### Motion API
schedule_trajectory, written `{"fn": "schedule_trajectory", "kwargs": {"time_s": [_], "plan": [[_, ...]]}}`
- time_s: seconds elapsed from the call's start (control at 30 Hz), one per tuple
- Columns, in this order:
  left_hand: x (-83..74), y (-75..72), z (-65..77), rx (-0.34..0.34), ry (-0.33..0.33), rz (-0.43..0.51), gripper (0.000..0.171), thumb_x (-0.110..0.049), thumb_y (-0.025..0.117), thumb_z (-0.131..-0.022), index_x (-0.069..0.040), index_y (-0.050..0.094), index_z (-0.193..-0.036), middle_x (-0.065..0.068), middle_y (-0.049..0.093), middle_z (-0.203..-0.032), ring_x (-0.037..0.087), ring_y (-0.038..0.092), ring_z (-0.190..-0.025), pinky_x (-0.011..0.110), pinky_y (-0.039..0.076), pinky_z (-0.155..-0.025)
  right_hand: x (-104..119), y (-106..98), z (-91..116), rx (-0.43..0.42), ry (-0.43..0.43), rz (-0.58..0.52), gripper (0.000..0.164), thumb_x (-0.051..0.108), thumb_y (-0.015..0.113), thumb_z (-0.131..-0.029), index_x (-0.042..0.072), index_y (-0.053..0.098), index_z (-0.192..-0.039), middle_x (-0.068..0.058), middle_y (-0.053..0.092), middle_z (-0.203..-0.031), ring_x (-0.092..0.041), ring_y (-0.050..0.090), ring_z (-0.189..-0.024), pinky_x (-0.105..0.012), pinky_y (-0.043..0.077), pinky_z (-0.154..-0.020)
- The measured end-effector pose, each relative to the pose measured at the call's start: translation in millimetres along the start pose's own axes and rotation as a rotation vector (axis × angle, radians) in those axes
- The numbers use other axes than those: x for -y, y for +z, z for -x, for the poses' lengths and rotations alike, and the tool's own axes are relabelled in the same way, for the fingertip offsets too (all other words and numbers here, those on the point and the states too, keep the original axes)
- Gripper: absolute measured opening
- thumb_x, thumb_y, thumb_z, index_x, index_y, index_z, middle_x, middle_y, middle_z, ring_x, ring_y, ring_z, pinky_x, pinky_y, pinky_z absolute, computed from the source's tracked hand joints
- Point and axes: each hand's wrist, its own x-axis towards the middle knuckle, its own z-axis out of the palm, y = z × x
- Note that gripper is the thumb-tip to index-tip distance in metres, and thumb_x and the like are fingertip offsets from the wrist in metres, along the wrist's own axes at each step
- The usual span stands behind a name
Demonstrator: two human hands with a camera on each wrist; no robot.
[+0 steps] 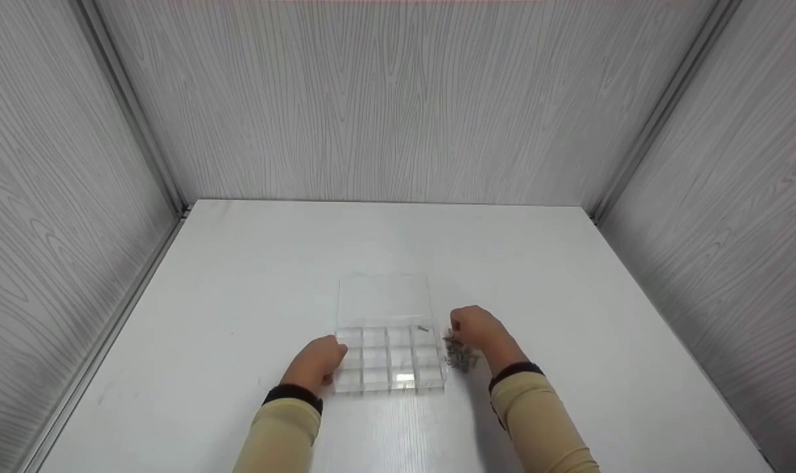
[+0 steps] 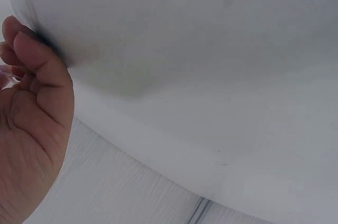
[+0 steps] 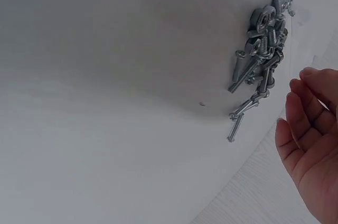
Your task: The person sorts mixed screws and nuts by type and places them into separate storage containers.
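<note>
A clear plastic compartment box (image 1: 375, 358) lies on the table with its transparent lid (image 1: 383, 299) folded open to the far side. My left hand (image 1: 318, 361) grips the box's left edge; in the left wrist view, the thumb and curled fingers of that hand (image 2: 34, 102) are at the left side. A small screw (image 1: 423, 328) lies in the far right compartment. Right of the box is a pile of metal screws, nuts and washers (image 3: 264, 44). My right hand (image 1: 480, 328) hovers by the pile, fingers loosely bent (image 3: 317, 139), with nothing visible between the fingertips.
The white table (image 1: 240, 263) is enclosed by grey wood-grain panels at the back (image 1: 391, 98), left and right. Single screws (image 3: 235, 128) lie at the edge of the pile, close beside the box's right wall.
</note>
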Motion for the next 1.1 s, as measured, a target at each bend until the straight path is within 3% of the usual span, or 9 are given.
{"fn": "schedule_trajectory", "kwargs": {"time_s": [0.1,0.2,0.6,0.83,1.1], "plan": [[0.8,-0.2,1.2,-0.002,0.018,-0.025,0.038,-0.021,0.036,-0.095,0.009,0.048,-0.117,0.012,0.054,-0.067,0.014,0.042,-0.040,0.026,0.037,-0.043,-3.6,4.8,2.6,0.022,0.003,0.023,0.008,0.005,0.061,-0.083,0.010,0.060,-0.077,0.000,0.057,-0.072,-0.016,0.054,-0.069,-0.032,0.047,-0.064],[0.3,-1.3,3.2,-0.011,0.027,-0.037,0.036,-0.021,0.036,-0.095,0.008,0.050,-0.112,0.011,0.053,-0.064,0.015,0.043,-0.040,0.026,0.038,-0.043,-5.6,8.1,3.1,0.040,0.018,0.023,0.008,0.006,0.062,-0.082,0.011,0.060,-0.077,0.000,0.057,-0.072,-0.016,0.054,-0.069,-0.033,0.047,-0.065],[-3.5,-1.4,5.0,-0.011,-0.012,-0.040,0.037,-0.024,0.037,-0.096,0.006,0.050,-0.113,0.012,0.051,-0.073,0.019,0.048,-0.051,0.028,0.040,-0.047,-8.3,14.7,1.0,0.046,0.035,0.063,0.008,0.008,0.063,-0.081,0.010,0.059,-0.075,0.000,0.055,-0.069,-0.016,0.052,-0.067,-0.033,0.047,-0.065],[-3.0,-0.7,3.4,-0.007,-0.029,-0.003,0.039,-0.023,0.037,-0.096,0.007,0.048,-0.118,0.012,0.051,-0.074,0.018,0.046,-0.050,0.027,0.039,-0.044,-7.4,6.4,0.7,0.041,0.029,0.039,0.013,0.013,0.066,-0.079,0.011,0.055,-0.072,0.001,0.053,-0.066,-0.016,0.050,-0.063,-0.032,0.044,-0.059],[-1.6,-0.9,2.2,0.019,-0.019,0.000,0.046,-0.023,0.035,-0.097,0.010,0.038,-0.129,0.010,0.050,-0.068,0.014,0.041,-0.044,0.025,0.036,-0.041,0.9,-8.5,-2.2,0.014,-0.006,0.032,0.008,0.011,0.067,-0.079,0.010,0.059,-0.078,0.000,0.057,-0.072,-0.017,0.054,-0.069,-0.033,0.047,-0.062]]}}
